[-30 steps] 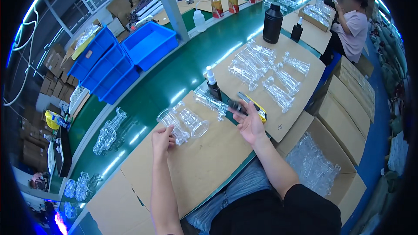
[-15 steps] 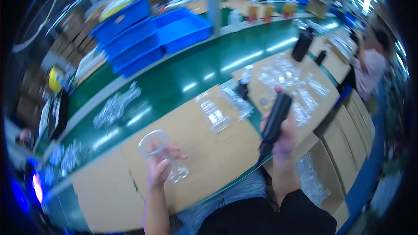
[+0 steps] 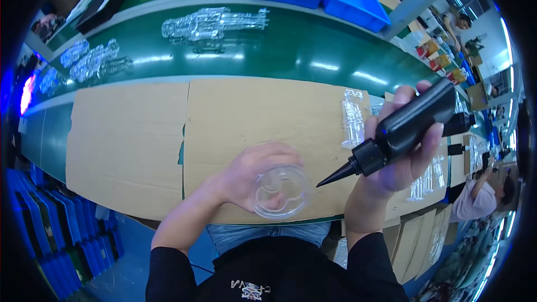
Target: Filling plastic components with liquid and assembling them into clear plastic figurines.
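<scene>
1. While the clear glass vessel (image 3: 288, 190) is gripped by the left hand (image 3: 251, 168), whose slightly blurred fingers are curled around it, its round base is turned up above the near part of the cardboard sheet (image 3: 263, 117).
2. The black nozzle bottle (image 3: 417, 120) is held tilted in the right hand (image 3: 397, 176), with the fingers wrapped around its body; its tapered tip is aimed near and left, just beside the base.
3. Liquid could be dripped onto the cardboard sheet if the bottle is squeezed too early; whether the tip is sealed cannot be told.
4. The vessel could be dropped and cracked if its smooth wall is held too loosely.
5. The second glass vessel (image 3: 353, 117), placed far and left of the right hand, could be knocked if that hand is swung carelessly.
</scene>
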`<state>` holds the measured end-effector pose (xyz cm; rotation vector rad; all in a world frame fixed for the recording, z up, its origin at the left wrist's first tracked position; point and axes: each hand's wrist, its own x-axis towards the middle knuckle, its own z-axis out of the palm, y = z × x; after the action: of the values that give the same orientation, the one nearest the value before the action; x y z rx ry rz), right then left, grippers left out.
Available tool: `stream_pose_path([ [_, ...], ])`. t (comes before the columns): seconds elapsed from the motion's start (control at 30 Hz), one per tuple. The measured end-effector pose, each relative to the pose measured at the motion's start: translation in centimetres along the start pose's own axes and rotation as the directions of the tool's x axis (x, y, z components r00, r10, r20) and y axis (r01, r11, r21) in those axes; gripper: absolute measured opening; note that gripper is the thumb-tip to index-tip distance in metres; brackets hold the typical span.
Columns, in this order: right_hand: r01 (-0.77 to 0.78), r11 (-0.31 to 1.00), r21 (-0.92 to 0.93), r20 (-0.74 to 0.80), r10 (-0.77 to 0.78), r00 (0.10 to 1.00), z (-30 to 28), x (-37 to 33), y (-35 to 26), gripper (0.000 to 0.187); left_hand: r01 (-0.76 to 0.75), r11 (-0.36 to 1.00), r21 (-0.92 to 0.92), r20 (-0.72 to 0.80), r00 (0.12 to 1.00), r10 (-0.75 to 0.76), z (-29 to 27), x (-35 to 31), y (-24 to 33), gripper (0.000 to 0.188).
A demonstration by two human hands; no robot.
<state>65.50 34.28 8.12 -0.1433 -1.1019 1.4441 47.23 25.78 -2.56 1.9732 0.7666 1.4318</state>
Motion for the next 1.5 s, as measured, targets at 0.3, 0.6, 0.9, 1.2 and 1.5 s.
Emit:
stream_pose_path([
  [0.3,-0.14,0.988,-0.066,0.124,0.147,0.981,0.1,-0.2,4.0,0.052,-0.001,1.0,0.001,-0.108,0.994,0.001,0.5,-0.7,0.0,0.041],
  [0.6,-0.16,0.982,-0.099,0.026,0.163,0.986,-0.7,-0.5,4.2,0.054,0.049,0.999,0.008,-0.135,0.99,-0.048,1.6,-0.8,-0.5,0.037],
  [0.9,-0.203,0.976,0.076,-0.028,0.206,0.978,-0.8,-1.6,4.8,0.059,0.082,0.996,-0.039,-0.06,0.995,-0.085,1.2,-0.8,-0.1,0.037],
  [1.2,-0.221,0.973,0.062,0.191,0.206,0.96,-1.3,-1.1,4.6,0.06,0.034,0.997,-0.071,-0.109,0.993,-0.042,1.4,-0.8,-0.3,0.037],
  [1.5,-0.159,0.987,0.0,0.27,0.153,0.951,-0.8,-0.7,5.5,0.061,0.069,0.996,-0.064,-0.092,0.993,-0.075,1.0,-0.8,0.0,0.035],
])
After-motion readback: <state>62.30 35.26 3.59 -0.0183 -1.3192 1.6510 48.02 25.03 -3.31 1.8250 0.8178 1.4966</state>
